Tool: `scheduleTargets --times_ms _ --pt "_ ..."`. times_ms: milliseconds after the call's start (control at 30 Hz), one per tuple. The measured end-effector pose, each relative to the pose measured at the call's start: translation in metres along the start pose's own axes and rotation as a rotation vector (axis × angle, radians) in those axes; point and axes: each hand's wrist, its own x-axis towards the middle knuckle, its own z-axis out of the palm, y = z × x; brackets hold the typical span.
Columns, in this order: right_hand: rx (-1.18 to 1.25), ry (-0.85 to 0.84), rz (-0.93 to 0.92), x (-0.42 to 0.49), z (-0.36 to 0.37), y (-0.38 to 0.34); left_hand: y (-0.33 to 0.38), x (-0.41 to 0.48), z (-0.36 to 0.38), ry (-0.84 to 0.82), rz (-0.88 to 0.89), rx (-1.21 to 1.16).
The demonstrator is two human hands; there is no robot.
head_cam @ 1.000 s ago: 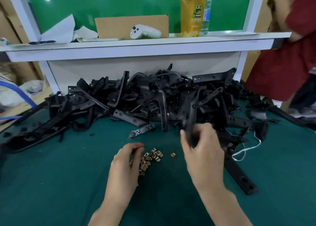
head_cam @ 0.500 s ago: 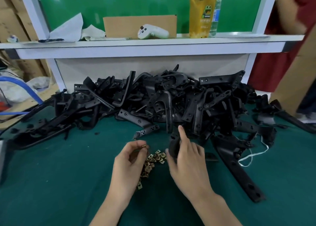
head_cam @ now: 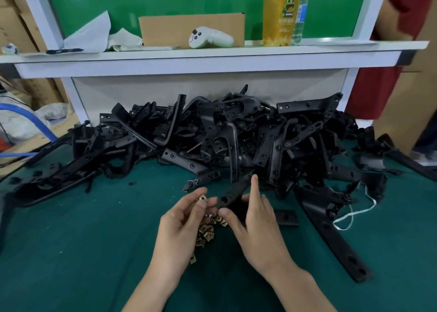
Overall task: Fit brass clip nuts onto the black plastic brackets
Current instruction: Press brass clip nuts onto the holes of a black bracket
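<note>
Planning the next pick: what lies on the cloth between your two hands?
Head view: the heap of brass clip nuts lies on the cloth between the left hand, pinching one clip nut, and the right hand, gripping a black bracket.

Left hand (head_cam: 179, 224) is off the loose nut heap (head_cam: 208, 231) and now sits higher, with one brass clip nut (head_cam: 202, 197) pinched at thumb and fingertips. Right hand (head_cam: 257, 224) is no longer at the bracket pile (head_cam: 236, 134). It holds the black bracket (head_cam: 234, 191) nearer the body, tilted, with the near end just beside the nut. Hands are closer together than a second ago.
</note>
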Motion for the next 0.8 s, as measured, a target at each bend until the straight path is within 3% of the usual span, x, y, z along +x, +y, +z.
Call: scheduleTargets --times_ms 333,567,800 --pt "-0.078 0.088 -0.081 -0.002 -0.007 -0.005 0.001 -0.004 0.004 -0.06 0.031 0.04" --pt "0.063 0.589 -0.168 0.0 -0.026 -0.01 -0.001 0.001 0.002 0.016 -0.065 -0.141" --pt "0.085 0.497 -0.072 -0.002 -0.019 -0.011 0.0 0.0 0.0 0.04 -0.146 -0.316"
